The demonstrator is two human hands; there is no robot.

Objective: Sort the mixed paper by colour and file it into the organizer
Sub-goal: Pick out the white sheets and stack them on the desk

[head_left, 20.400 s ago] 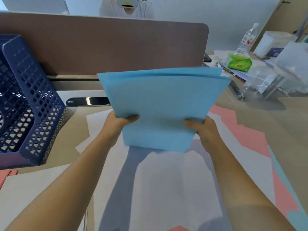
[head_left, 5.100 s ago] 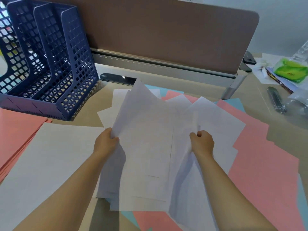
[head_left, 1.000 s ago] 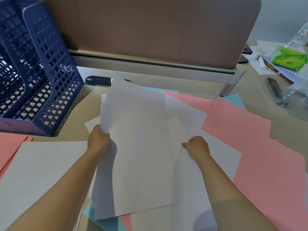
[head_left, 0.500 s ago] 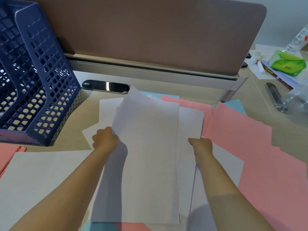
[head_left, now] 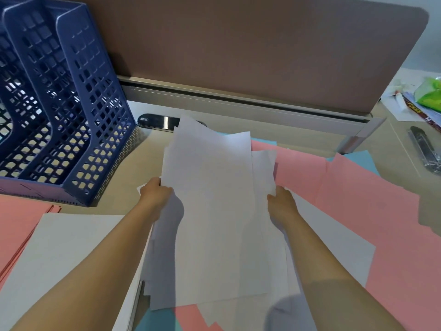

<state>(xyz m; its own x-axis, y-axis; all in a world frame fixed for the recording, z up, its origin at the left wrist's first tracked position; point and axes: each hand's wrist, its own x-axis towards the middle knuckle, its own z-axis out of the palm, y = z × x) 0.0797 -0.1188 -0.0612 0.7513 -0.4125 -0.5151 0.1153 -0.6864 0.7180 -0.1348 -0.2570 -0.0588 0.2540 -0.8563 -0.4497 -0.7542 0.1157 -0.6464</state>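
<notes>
At the near left edge, a squared stack of white paper is seen lying flat on the desk, and beside it on the far left a stack of pink paper is laid. Slivers of blue paper and pink show at the bottom edge under the loose white sheets.

In the middle, an uneven bundle of white sheets is held between both hands, tilted up off the desk at its far end, its corners fanned out of line. The left edge of the bundle is gripped by the left hand, fingers tucked behind the paper and thumb on the front. The right edge is gripped by the right hand, its fingers curled against the sheets. The hands are kept apart by the width of the bundle.

To the right, loose pink sheets are spread overlapping across the desk, with corners of light blue sheets showing from under them farther back.

Farther left, the dark blue perforated file organizer stands upright on the desk, well apart from the held bundle; what its slots contain cannot be told. Just behind the bundle's top corner a black cable grommet is set into the desk. Behind everything a brown desk partition is mounted on a silver rail. At the far right a metal stapler and a green packet are seen.
</notes>
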